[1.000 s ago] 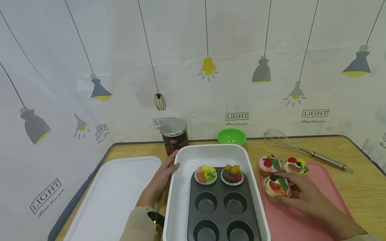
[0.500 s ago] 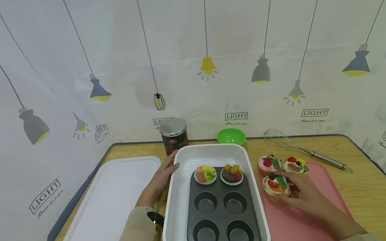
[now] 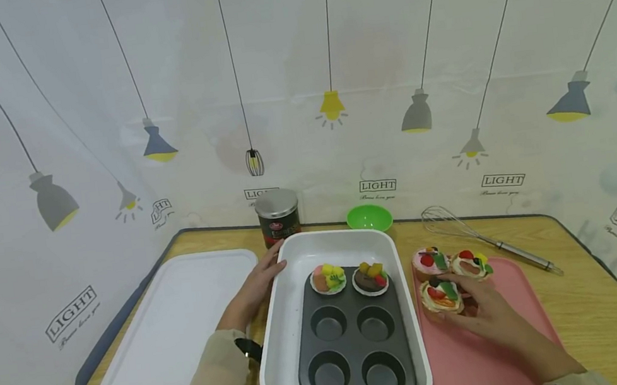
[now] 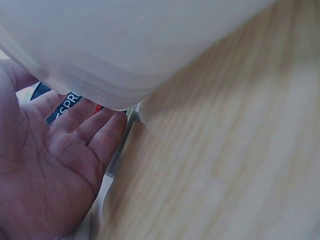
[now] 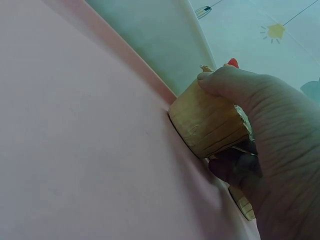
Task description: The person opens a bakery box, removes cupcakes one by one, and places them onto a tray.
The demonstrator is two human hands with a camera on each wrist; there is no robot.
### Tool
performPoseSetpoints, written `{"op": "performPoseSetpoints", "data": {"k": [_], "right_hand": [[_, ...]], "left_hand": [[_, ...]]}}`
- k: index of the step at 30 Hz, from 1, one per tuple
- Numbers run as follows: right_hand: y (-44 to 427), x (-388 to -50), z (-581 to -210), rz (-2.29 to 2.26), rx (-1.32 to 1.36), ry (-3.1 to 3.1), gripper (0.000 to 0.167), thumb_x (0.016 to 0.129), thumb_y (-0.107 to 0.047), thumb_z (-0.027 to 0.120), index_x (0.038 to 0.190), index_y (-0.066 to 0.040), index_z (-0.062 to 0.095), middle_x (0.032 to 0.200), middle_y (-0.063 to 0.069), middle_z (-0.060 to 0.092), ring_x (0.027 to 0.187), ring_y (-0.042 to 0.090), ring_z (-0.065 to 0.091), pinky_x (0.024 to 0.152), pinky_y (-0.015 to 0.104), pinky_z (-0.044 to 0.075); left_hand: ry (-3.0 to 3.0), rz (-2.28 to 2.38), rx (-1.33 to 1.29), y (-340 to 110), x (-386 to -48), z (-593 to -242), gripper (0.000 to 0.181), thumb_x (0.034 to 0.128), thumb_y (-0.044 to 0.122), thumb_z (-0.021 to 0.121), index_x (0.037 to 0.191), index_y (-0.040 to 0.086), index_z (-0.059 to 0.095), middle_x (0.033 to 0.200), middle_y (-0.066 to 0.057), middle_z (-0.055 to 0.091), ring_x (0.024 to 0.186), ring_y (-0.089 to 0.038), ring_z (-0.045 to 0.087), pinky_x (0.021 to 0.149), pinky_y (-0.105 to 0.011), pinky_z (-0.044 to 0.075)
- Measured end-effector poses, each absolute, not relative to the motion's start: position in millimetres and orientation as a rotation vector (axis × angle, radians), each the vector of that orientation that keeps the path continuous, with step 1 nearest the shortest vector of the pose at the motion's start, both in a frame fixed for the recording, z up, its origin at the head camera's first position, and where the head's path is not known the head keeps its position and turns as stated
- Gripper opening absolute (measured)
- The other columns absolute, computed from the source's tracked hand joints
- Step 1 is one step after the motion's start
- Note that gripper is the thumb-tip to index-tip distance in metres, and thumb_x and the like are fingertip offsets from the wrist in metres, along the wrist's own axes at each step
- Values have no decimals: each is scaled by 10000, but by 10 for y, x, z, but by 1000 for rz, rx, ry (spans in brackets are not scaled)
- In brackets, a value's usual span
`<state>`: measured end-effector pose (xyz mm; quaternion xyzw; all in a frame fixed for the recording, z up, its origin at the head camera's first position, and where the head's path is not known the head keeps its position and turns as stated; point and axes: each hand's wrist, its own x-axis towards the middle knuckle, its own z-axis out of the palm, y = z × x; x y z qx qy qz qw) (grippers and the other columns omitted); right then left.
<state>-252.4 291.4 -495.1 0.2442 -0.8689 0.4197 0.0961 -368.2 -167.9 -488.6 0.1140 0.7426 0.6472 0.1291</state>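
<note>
In the head view my right hand (image 3: 490, 310) holds a cream cupcake (image 3: 440, 297), topped with red fruit and a green leaf, between thumb and fingers. Seen from the right wrist, the cupcake's tan cup (image 5: 205, 120) stands on the pink tray (image 5: 90, 130). Two more cupcakes, one pink-topped (image 3: 429, 261) and one with white cream (image 3: 470, 264), sit just behind it. My left hand (image 3: 254, 291) touches the far left side of a deep white pan (image 3: 270, 355), fingers extended. Inside the pan lies a dark muffin tin (image 3: 354, 343), its two far cups filled with cupcakes.
A white tray (image 3: 176, 334) lies on the left of the wooden table. Along the back are an espresso can (image 3: 280, 218) with a silver lid, a green bowl (image 3: 370, 218) and a wire whisk (image 3: 491, 241). A lamp-printed curtain (image 3: 295, 79) encloses the back and sides.
</note>
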Motion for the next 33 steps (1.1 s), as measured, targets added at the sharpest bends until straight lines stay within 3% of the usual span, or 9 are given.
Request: {"op": "performPoseSetpoints", "data": {"k": [19,27,33], "right_hand": [[2935,-2544,-5001,1194,601,-2654,742,826,-304,848,1454,-124,496,1301,144,600,995,111,653,771,261,562],[2931,-2537,-4988,1202,621,-2647,724,840,-249,839,1459,-116,487,1306,176,593,979,113,653,748,258,561],[2930,-2531,-4977,1213,627,-2638,738,839,-255,841,1464,-112,477,1339,184,580,1022,220,674,774,265,566]], "left_hand": [[2187,1863,349,-1684,-3701,-4914,607,1059,355,474,1613,282,237,1644,-87,257,1417,-319,384,1092,-497,379],[2184,1870,347,-1679,-3700,-4908,605,1059,346,475,1612,286,238,1645,-79,256,1430,-310,366,1103,-499,365],[2175,1882,340,-1674,-3691,-4905,605,1056,347,483,1610,291,245,1644,-75,261,1428,-306,371,1100,-498,372]]}}
